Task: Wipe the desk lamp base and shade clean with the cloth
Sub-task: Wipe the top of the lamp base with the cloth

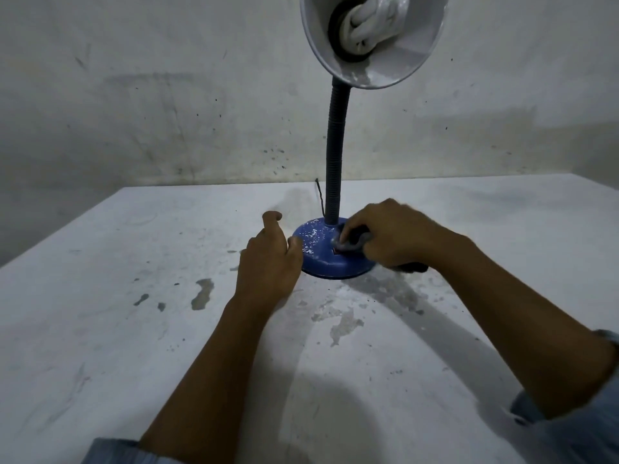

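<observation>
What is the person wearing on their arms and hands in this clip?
Both hands, left hand and right hand, are bare, no gloves. Light blue sleeves are pushed up both forearms. A band shows at the right arm's frame edge; whether it is a watch I cannot tell.

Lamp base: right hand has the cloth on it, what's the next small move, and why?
Probably sweep the cloth leftward across the base: white specks cover its left half, and the left hand braces that edge.

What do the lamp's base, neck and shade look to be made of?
Round blue base: likely painted metal or hard plastic, smooth and slightly glossy, flecked white. Ribbed dark neck: seems flexible coiled metal, from its fine rings. Pale bowl-shaped shade: probably painted metal, its inner coating patchy.
</observation>
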`<state>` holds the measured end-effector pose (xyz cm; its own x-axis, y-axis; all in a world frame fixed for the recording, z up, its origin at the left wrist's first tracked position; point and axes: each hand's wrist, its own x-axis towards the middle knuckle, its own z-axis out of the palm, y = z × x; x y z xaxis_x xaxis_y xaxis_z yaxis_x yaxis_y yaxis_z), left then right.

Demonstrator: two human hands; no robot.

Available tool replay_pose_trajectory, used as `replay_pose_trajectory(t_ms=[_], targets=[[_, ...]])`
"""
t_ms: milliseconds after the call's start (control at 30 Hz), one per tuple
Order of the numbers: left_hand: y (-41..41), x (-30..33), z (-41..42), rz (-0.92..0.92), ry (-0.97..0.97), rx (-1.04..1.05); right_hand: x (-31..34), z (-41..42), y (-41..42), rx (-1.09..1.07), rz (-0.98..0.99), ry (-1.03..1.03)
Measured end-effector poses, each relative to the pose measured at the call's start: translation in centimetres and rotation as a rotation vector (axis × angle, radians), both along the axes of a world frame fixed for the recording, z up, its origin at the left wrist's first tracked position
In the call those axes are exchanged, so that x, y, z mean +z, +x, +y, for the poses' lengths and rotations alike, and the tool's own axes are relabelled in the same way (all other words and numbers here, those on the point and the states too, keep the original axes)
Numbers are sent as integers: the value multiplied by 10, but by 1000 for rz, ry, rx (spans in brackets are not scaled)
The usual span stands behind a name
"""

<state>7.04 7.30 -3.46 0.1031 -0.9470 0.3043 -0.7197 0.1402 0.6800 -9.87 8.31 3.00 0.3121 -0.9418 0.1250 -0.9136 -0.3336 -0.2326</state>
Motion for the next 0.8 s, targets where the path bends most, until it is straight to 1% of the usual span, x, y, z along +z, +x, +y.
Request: replay_pose_trajectory(t_ms=[100,167,233,333,367,433,500,567,633,733,800], targets=[[1,-1,0,-5,-26,-9,7,1,-2,95,-126,141],[1,-1,-1,-4,-20,-6,9,-3,-2,71,-150,82],[1,-1,-1,-7,-14,-6,2,-5,4,12,-64,-42],[2,-1,0,-3,-20,-9,-8,-5,14,85,52,-52],[1,0,0,-4,-16,-3,-5,-3,15,113,59,-36],[1,0,-1,-7,-7,7,3,-4,12,104,33,-26],[0,0,-2,-4,-3,7,4,-5,12,64,26,-127],[0,0,-2,-8,-6,10,-3,-5,17,82,83,-182],[1,-1,-3,-17,-24,7,-10,-2,22,153,121,-114],[3,-1,-2,-24,-48,1,-4,4,17,188,-25,24],[3,-1,-2,-21,-48,-4,-5,8,11,165,-45,-7]])
